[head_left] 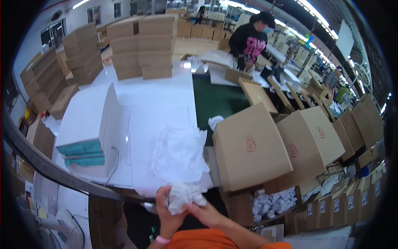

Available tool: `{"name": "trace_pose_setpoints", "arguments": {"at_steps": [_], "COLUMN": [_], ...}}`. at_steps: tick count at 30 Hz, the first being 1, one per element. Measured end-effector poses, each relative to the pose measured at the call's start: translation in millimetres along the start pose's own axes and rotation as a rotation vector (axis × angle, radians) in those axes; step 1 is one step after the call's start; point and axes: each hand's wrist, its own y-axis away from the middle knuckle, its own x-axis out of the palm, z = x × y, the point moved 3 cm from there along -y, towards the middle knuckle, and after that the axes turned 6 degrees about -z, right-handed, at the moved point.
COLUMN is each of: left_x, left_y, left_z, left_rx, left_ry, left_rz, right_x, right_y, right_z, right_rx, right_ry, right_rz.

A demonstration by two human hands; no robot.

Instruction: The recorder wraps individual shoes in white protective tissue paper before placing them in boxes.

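Note:
Between my two hands, just off the table's near edge, is a crumpled ball of white tissue paper (pixel 182 196). My left hand (pixel 165 206) wraps its left side, thumb or finger up along the edge. My right hand (pixel 204 211) presses on it from the lower right, fingers closed against the paper. Right beyond them, wrinkled sheets of white tissue paper (pixel 179 154) lie on the white tabletop (pixel 143 93).
A tall stack of white sheets (pixel 89 118) stands left, with stacked cardboard boxes (pixel 141 50) behind. Open-lidded cardboard boxes (pixel 253 149) line the right, beside a green conveyor belt (pixel 219 97). Crumpled paper (pixel 273 202) fills a lower box. A masked person (pixel 251 41) works at the far side.

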Motion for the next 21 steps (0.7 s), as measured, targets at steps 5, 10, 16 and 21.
{"name": "trace_pose_setpoints", "arguments": {"at_steps": [5, 10, 16, 21], "left_x": [20.8, -8.5, -22.0, -27.4], "left_y": [-22.9, -63.2, -101.4, -101.6], "left_z": [-12.9, 35.7, 68.7, 81.6], "left_rx": [-0.005, -0.115, 0.347, 0.449], "left_ry": [-0.169, -0.078, -0.613, -0.711], "left_rz": [0.225, 0.328, 0.591, 0.631], "right_x": [-30.9, -56.6, -51.1, -42.7], "right_y": [-17.5, -58.1, -124.0, -137.2], "right_z": [26.7, 49.7, 27.4, -11.4], "right_rx": [-0.179, -0.503, -0.527, -0.473], "right_ry": [0.271, 0.580, 0.626, 0.937], "right_rz": [-0.173, -0.421, -0.369, -0.353]}}
